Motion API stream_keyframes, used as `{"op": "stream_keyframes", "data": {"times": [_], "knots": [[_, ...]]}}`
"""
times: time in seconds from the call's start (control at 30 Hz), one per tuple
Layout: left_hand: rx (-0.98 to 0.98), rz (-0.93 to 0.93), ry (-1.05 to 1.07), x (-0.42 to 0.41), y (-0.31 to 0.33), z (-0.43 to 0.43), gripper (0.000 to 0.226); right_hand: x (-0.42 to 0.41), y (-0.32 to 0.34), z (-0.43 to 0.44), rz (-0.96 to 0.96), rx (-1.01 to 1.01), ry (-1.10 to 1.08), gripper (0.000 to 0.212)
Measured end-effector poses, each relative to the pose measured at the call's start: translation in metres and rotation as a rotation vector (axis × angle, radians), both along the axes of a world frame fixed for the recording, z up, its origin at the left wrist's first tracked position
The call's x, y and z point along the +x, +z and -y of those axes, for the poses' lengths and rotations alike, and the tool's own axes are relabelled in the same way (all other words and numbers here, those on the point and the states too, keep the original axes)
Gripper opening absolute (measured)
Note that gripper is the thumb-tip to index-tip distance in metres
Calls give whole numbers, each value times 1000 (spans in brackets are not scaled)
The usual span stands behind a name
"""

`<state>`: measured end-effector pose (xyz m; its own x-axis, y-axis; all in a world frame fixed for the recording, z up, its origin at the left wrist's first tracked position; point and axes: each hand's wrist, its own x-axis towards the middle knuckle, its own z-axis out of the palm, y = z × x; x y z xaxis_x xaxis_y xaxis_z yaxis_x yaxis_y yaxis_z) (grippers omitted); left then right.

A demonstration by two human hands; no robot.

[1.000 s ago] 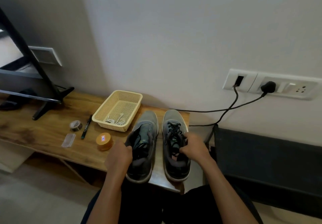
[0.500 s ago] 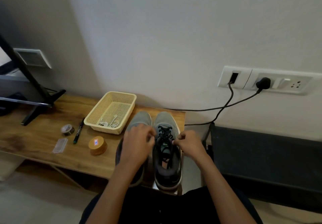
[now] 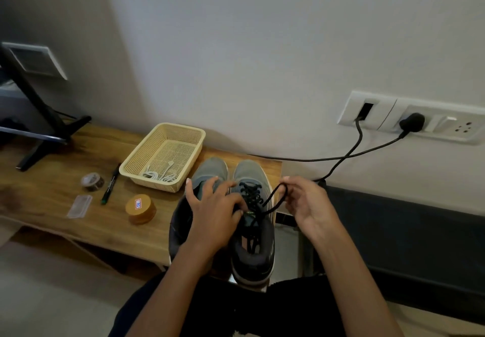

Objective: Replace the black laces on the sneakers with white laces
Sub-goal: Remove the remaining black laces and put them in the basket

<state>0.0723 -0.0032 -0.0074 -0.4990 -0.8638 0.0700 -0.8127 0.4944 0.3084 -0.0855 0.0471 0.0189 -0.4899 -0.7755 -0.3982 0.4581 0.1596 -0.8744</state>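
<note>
Two grey sneakers stand side by side at the right end of the wooden table [image 3: 52, 200], toes toward the wall. The right sneaker [image 3: 253, 252] carries a black lace [image 3: 252, 195]. My right hand [image 3: 307, 205] pinches a loop of that black lace, pulled out to the right of the shoe. My left hand [image 3: 212, 210] lies across the left sneaker [image 3: 210, 170] and hides its middle, with its fingertips at the laces of the right sneaker. White laces [image 3: 157, 175] lie in the cream basket [image 3: 136, 165] behind the shoes.
On the table left of the shoes lie a round yellow tub [image 3: 140, 208], a black marker [image 3: 111, 183], a roll of tape [image 3: 91, 180] and a small clear packet [image 3: 79, 206]. A black stand [image 3: 39, 116] is at far left. Two cables [image 3: 341, 157] run from wall sockets.
Both hands moved from the heel ends of the shoes up to the right sneaker's laces. My right hand has pulled a loop of black lace out to the right.
</note>
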Motion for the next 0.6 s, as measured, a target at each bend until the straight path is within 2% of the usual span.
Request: {"op": "stream_keyframes", "data": {"times": [0.13,0.2,0.27,0.37,0.47,0.53,0.6], "knots": [[-23,-328,56,6,2,2,15,-7,14,-14,133,-262,-107,17],[-15,-350,43,9,1,4,21,-11,14,-18,135,-364,-166,24],[1,-294,-4,12,0,5,25,-14,10,-21,87,-388,-260,31],[-11,-129,-36,14,0,4,27,-22,4,-23,-41,-290,-377,35],[-3,-93,-24,16,0,6,11,-28,0,-24,-203,-162,-403,26],[-6,-175,5,17,-1,7,10,-31,-5,-23,-373,-32,-309,12],[28,-355,45,16,1,7,11,-32,-13,-23,-530,134,-138,15]]}}
